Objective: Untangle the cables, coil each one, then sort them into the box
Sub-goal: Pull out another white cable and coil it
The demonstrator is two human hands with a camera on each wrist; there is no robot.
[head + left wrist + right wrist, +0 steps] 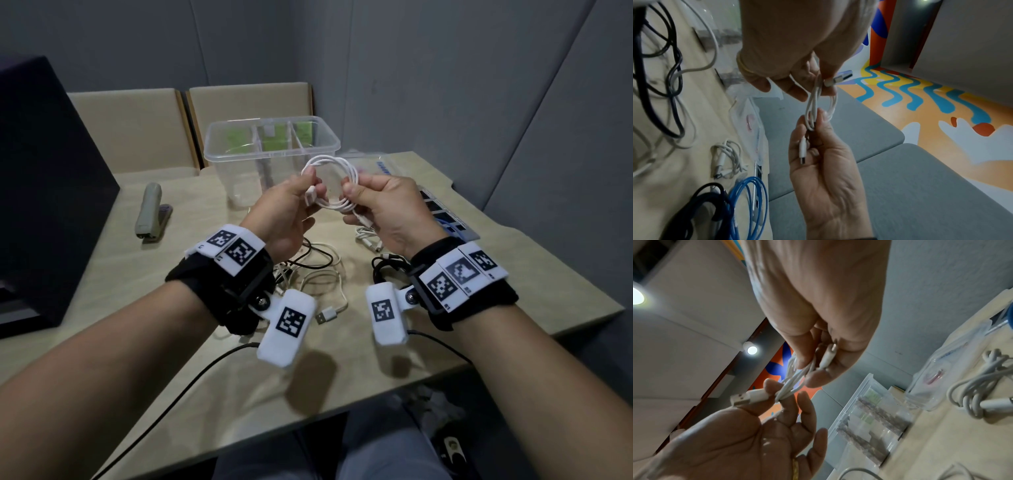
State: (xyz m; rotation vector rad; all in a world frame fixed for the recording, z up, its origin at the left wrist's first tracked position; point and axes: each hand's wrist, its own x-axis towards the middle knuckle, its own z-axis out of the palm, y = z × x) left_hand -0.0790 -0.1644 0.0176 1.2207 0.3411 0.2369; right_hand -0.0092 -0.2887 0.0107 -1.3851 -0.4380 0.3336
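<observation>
I hold a white cable [334, 161], wound into a small coil, above the table in front of the clear divided box [274, 155]. My left hand [310, 181] pinches the coil's left side beside its USB plug [744, 398]. On the right side, my right hand [349, 192] pinches the strands, and the small plug [802, 151] lies against its palm. Under my wrists lies a tangle of white and black cables [308, 270]. A coiled black cable [390, 270], a white bundle [368, 238] and a blue cable [748, 203] lie to the right.
A grey stapler [150, 212] lies at the left, beside a large black block [44, 192]. Clear plastic bags [442, 212] cover the table's right side. Two beige chairs [246, 102] stand behind the box. The table's front edge [308, 418] is close to my lap.
</observation>
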